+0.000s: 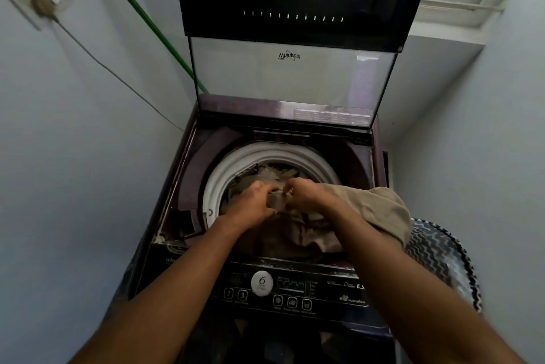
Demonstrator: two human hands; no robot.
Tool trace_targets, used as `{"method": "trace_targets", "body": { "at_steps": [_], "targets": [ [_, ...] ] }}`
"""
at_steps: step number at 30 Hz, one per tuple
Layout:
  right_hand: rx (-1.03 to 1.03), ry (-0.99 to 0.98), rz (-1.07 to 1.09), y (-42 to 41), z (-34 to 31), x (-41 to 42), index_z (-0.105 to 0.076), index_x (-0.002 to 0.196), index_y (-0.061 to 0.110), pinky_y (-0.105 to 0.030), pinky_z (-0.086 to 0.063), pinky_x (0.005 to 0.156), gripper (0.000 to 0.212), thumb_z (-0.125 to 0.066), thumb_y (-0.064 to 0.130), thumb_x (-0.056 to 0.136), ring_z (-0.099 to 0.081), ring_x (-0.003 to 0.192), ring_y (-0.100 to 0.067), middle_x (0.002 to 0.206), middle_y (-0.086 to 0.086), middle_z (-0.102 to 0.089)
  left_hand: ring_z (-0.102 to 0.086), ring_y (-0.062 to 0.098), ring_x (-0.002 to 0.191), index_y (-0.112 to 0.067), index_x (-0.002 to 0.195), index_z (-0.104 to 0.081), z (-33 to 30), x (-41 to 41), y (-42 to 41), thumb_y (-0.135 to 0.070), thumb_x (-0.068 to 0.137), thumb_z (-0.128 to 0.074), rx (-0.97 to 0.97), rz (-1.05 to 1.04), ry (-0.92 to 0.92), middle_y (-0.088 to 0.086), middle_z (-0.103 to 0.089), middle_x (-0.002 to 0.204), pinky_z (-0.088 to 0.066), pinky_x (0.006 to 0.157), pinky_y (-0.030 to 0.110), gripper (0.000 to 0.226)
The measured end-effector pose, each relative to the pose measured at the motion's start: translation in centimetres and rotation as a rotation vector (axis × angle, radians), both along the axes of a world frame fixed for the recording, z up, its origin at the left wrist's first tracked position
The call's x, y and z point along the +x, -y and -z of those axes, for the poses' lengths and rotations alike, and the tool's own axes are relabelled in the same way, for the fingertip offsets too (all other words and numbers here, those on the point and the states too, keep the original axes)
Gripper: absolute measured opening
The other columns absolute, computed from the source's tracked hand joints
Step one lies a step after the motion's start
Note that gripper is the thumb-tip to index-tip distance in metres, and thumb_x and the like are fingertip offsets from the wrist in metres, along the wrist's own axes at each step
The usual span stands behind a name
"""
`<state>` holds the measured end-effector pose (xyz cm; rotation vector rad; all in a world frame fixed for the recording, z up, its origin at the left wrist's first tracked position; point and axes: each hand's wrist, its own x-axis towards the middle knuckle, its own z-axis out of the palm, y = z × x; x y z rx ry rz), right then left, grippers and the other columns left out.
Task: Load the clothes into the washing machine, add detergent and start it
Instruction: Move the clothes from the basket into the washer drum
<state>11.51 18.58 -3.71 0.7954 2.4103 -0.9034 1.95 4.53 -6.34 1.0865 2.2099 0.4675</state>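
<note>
Top-loading washing machine (188, 175) with lid (292, 39) raised upright against the back. Both forearms reaching forward and down from the lower frame corners, converging over the drum opening (224, 175).

Left hand (253, 201): knuckles up, fingers curled down into a brown garment (292, 234) at the drum mouth, gripping a fold of it. Wrist roughly straight, forearm angled in from lower left.

Right hand (306, 191): fingers curled, pinching the same garment just beside the left hand; fingertips of the two hands nearly touching. Forearm angled in from lower right.

Garment bunched over the near rim of the drum, partly inside it, more brownish cloth visible deeper in the drum. Beige cloth (380, 213) draped over the right forearm, hanging off its outer side. Zigzag-patterned fabric (439, 260) right of the machine. Control panel (295, 290) below the wrists, untouched.
</note>
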Motion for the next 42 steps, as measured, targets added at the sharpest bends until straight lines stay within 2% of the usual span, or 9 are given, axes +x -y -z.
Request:
{"method": "trace_targets", "body": {
  "at_steps": [8, 12, 16, 21, 27, 31, 36, 39, 42],
  "targets": [
    [0.110, -0.266, 0.088, -3.0, -2.5, 3.0, -0.070, 0.110, 0.016, -0.032, -0.045, 0.084, 0.033, -0.074, 0.029, 0.080, -0.060, 0.110, -0.032, 0.113, -0.013, -0.067, -0.054, 0.019, 0.118, -0.022, 0.130, -0.059, -1.5, 2.3, -3.7, -0.022, 0.085, -0.071, 0.119, 0.082, -0.027, 0.003, -0.054, 0.125, -0.043, 0.099, 0.028, 0.046],
    [0.277, -0.088, 0.127, -6.2, -3.7, 6.8, -0.040, 0.144, 0.029, -0.058, -0.032, 0.106, 0.084, -0.083, 0.041, 0.073, -0.028, 0.138, -0.033, 0.149, -0.006, -0.033, -0.056, 0.014, 0.111, -0.022, 0.127, -0.061, -2.5, 5.4, -7.1, -0.023, 0.085, -0.074, 0.224, 0.174, -0.016, 0.000, -0.056, 0.119, -0.040, 0.091, 0.018, 0.044],
    [0.175, 0.074, 0.266, -9.7, -3.1, 11.8, -0.006, 0.157, 0.029, -0.062, -0.024, 0.115, 0.115, -0.084, 0.041, 0.073, -0.011, 0.148, -0.044, 0.164, -0.015, 0.002, -0.054, 0.018, 0.115, -0.026, 0.132, -0.058, -2.9, 9.4, -10.3, -0.025, 0.078, -0.078, 0.254, 0.335, 0.009, 0.001, -0.054, 0.124, -0.044, 0.101, 0.030, 0.058],
    [-0.100, 0.189, 0.286, -11.6, -2.1, 18.2, 0.007, 0.157, 0.031, -0.049, -0.031, 0.117, 0.146, -0.094, 0.050, 0.053, -0.023, 0.148, -0.033, 0.163, -0.011, -0.016, -0.038, 0.025, 0.129, -0.042, 0.148, -0.034, -3.0, 13.5, -12.5, -0.040, 0.067, -0.087, 0.147, 0.504, -0.003, -0.001, -0.034, 0.148, -0.039, 0.110, 0.041, 0.097],
    [-0.282, 0.072, 0.468, -11.0, -0.6, 21.6, -0.038, 0.135, 0.029, -0.048, -0.060, 0.083, 0.112, -0.098, 0.046, 0.042, -0.059, 0.111, -0.023, 0.126, 0.001, -0.055, -0.038, 0.028, 0.130, -0.046, 0.149, -0.028, -2.8, 15.2, -13.2, -0.042, 0.059, -0.092, 0.115, 0.508, -0.075, -0.002, -0.023, 0.150, -0.040, 0.108, 0.041, 0.110],
    [-0.310, -0.028, 0.463, -10.9, -1.2, 20.8, -0.056, 0.122, 0.023, -0.040, -0.063, 0.072, 0.080, -0.097, 0.027, 0.054, -0.068, 0.094, -0.022, 0.111, -0.003, -0.067, -0.043, 0.028, 0.127, -0.044, 0.148, -0.030, -2.4, 15.1, -13.1, -0.036, 0.061, -0.092, 0.152, 0.480, -0.088, -0.001, -0.029, 0.147, -0.044, 0.106, 0.043, 0.107],
    [-0.120, -0.142, 0.462, -10.1, -3.9, 17.9, -0.067, 0.099, 0.017, -0.031, -0.057, 0.048, 0.035, -0.083, 0.013, 0.068, -0.070, 0.067, -0.020, 0.082, -0.005, -0.069, -0.052, 0.024, 0.119, -0.043, 0.146, -0.032, -3.0, 14.4, -12.3, -0.029, 0.072, -0.083, 0.288, 0.339, 0.022, 0.001, -0.041, 0.135, -0.050, 0.099, 0.040, 0.091],
    [-0.046, -0.258, 0.482, -9.2, -5.7, 15.6, -0.068, 0.092, 0.015, -0.031, -0.057, 0.048, 0.027, -0.079, 0.015, 0.068, -0.068, 0.063, -0.018, 0.077, -0.004, -0.068, -0.056, 0.021, 0.108, -0.044, 0.144, -0.035, -4.2, 13.1, -11.6, -0.028, 0.076, -0.077, 0.391, 0.254, 0.031, 0.001, -0.044, 0.126, -0.053, 0.093, 0.040, 0.082],
    [-0.030, -0.405, 0.521, -7.9, -7.0, 12.9, -0.071, 0.089, 0.013, -0.036, -0.059, 0.061, 0.026, -0.080, 0.019, 0.065, -0.066, 0.070, -0.016, 0.080, -0.005, -0.070, -0.056, 0.020, 0.106, -0.044, 0.142, -0.038, -5.5, 11.1, -10.7, -0.019, 0.078, -0.073, 0.483, 0.142, 0.046, -0.001, -0.044, 0.126, -0.053, 0.091, 0.037, 0.077]
  ]
}}
